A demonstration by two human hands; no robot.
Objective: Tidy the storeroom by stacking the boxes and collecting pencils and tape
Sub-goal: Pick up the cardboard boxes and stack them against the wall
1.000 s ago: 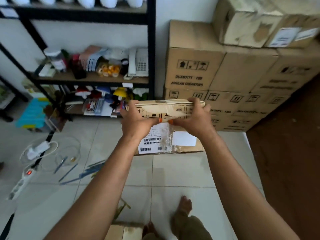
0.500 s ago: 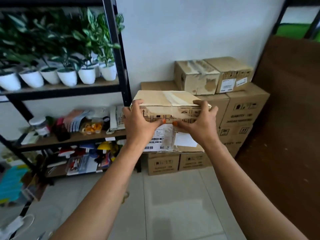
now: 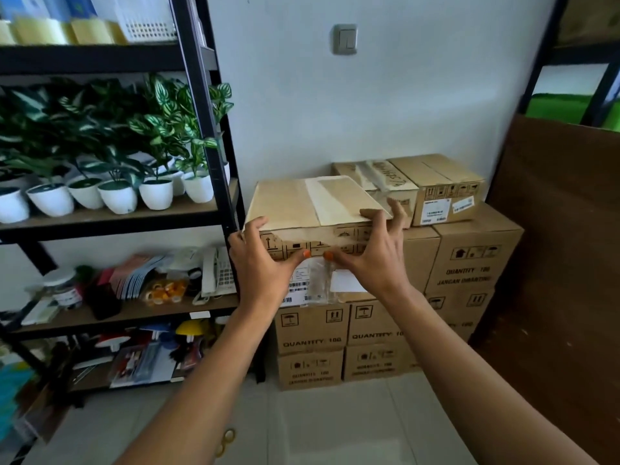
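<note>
1. The left hand (image 3: 265,263) grasps the near left edge of a brown cardboard box with a taped top (image 3: 312,209), fingers curled over the top corner and thumb pressed on the front face.
2. The right hand (image 3: 372,260) grasps the near right edge of the same box, fingers spread over the top edge and thumb on the front; the two thumbs nearly meet at the middle.
3. The box sits level at the top of a stack of brown printed cartons (image 3: 312,333) against the white wall (image 3: 402,105); whether it rests fully on them cannot be told.
4. White shipping labels (image 3: 298,290) and a clear plastic pouch cover its front face below the hands.
5. Just behind and to the right lie two smaller cardboard boxes (image 3: 436,193), side by side on the stack.
6. To the left stands a black metal shelf rack (image 3: 208,135) holding green plants in white pots (image 3: 117,193), and a white telephone (image 3: 218,273) on the shelf below.
7. A brown board (image 3: 553,263) leans at the right.
</note>
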